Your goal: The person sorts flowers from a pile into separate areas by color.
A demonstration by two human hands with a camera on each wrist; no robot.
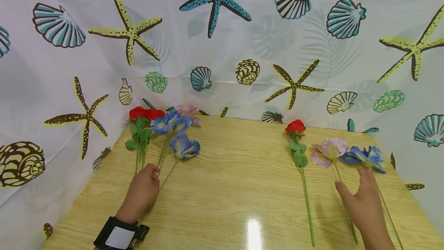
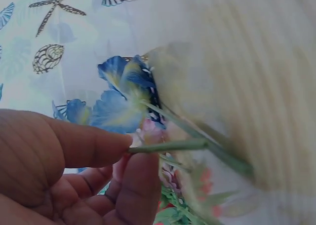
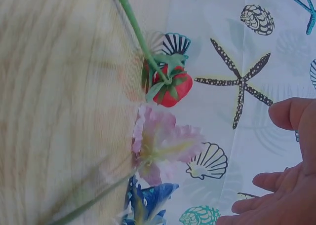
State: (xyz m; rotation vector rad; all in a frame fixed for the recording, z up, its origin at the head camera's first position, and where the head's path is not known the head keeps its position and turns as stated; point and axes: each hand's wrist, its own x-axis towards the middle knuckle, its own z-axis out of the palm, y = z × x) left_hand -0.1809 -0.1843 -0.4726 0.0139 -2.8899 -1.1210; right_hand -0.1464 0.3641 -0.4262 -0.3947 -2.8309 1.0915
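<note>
Two groups of artificial flowers are lying on the wooden table [image 1: 243,173]. On the left a bunch [image 1: 161,134] is fanning out toward the far corner: two red roses [image 1: 145,114], three blue flowers [image 1: 175,132], and some pink bloom [image 1: 190,110] showing behind them, its count hard to tell. On the right three single stems are lying side by side, heads pointing away: one red rose [image 1: 295,127], one pink flower [image 1: 329,150] and one blue flower [image 1: 365,156], the pink one between the other two and touching the blue.

The left hand [image 1: 142,192] is gripping the lower ends of the bunch's stems; the left wrist view is showing thumb and fingers [image 2: 98,146] pinching a green stem [image 2: 170,146], blurred blossoms beyond it. A black wrist strap [image 1: 119,234] is sitting on that arm.

The right hand [image 1: 364,203] is resting with fingers straight and loosely spread, fingertips touching the blue flower's base, lying over the stems of the pink and blue ones, gripping nothing. No containers are showing; a curtain [image 1: 222,41] printed with starfish and shells is hanging behind the table.
</note>
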